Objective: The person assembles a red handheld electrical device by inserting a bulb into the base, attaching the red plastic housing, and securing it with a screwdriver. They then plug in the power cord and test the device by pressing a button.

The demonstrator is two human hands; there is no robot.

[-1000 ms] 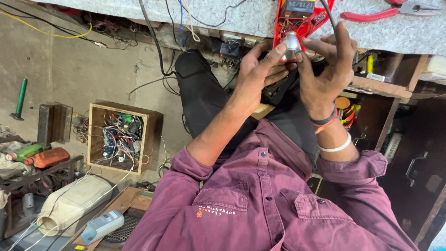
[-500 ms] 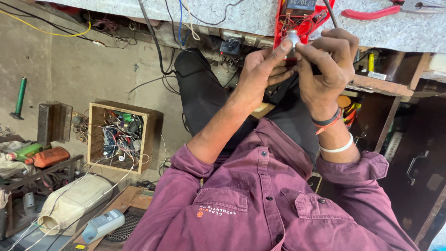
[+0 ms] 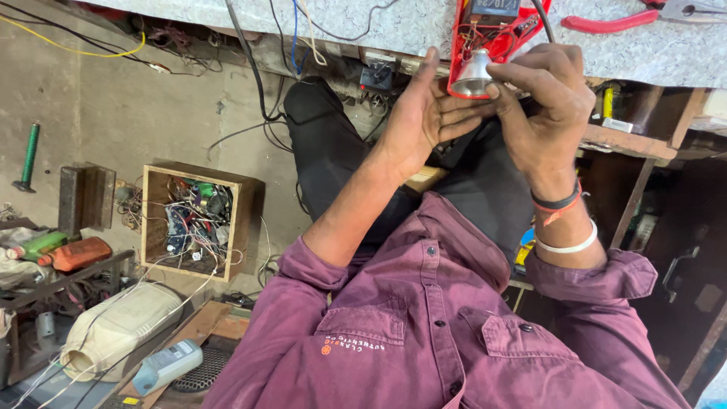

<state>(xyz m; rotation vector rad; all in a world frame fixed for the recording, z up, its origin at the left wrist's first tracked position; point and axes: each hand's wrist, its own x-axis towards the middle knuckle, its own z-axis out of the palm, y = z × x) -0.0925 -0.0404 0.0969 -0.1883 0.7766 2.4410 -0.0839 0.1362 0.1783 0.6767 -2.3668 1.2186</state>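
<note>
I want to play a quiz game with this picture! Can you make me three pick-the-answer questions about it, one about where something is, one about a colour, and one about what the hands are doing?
1. Where is the wooden box of wires?
A. on the floor
B. on the bench
C. on the person's lap

2. What colour are the pliers' handles?
A. blue
B. red
C. green

3. What is the silver cone doing?
A. lying alone on the floor
B. hanging from a wire
C. held between both hands

Answers:
1 A, the box sits on the concrete floor beside the person's leg.
2 B, the handles on the bench are red.
3 C, the left hand and right hand have their fingers on it.
</note>
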